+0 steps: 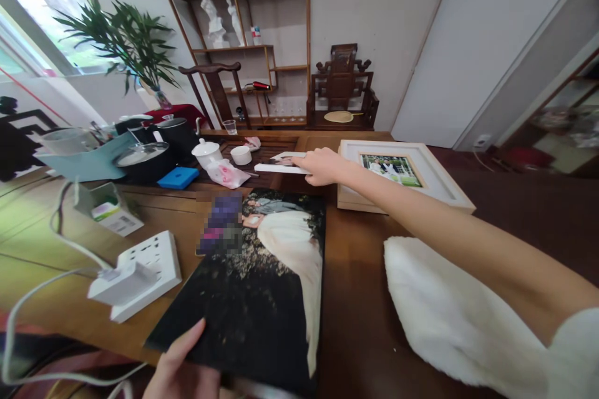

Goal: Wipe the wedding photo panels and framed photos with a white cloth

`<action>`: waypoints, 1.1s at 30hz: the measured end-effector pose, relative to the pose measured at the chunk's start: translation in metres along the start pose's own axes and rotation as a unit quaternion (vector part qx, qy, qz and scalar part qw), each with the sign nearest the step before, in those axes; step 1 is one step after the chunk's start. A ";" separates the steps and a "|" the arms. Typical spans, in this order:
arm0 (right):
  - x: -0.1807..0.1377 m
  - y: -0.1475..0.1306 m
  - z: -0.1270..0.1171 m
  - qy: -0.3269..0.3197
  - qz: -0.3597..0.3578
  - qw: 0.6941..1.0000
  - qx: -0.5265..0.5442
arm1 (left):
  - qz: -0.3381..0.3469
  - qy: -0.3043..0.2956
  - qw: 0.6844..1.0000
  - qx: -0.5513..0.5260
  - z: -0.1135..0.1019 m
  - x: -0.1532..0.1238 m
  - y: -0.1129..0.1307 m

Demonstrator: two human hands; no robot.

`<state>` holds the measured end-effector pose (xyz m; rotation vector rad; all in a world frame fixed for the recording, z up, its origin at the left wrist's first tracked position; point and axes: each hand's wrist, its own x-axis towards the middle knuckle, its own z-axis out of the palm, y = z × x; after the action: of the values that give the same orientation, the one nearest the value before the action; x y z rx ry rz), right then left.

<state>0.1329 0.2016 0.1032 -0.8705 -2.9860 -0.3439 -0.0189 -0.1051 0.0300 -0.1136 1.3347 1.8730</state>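
A large dark photo print [262, 280] of a figure in a white gown lies flat on the wooden table [360, 299]. My left hand [182, 371] grips its near bottom edge, thumb on top. My right hand [322, 166] reaches far forward and is closed on a small flat white-edged photo panel [281, 165], held just above the table beyond the print. To the right of that hand lies a white framed photo [402, 171] of two people.
A white fluffy cloth [444, 305] lies right of the print. A power strip [140, 271] with plug and cable sits at left, by a small box [110, 209]. Pots, a teapot [206, 153], cups and a blue pad [178, 177] crowd the far left.
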 end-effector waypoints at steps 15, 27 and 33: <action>-0.019 0.005 -0.024 0.093 0.074 0.992 -0.051 | 0.024 -0.068 0.995 -0.065 0.119 0.046 0.006; -0.040 -0.029 -0.022 0.128 0.088 0.985 -0.068 | -0.036 -0.112 0.989 -0.088 0.177 0.094 -0.022; -0.031 -0.033 0.000 0.127 0.092 0.984 -0.087 | -0.053 -0.150 0.983 -0.088 0.193 0.107 -0.030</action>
<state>0.1415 0.1584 0.0943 -1.0220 -2.6478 -0.6622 0.0002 0.1169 0.0382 0.0076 0.9411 1.8320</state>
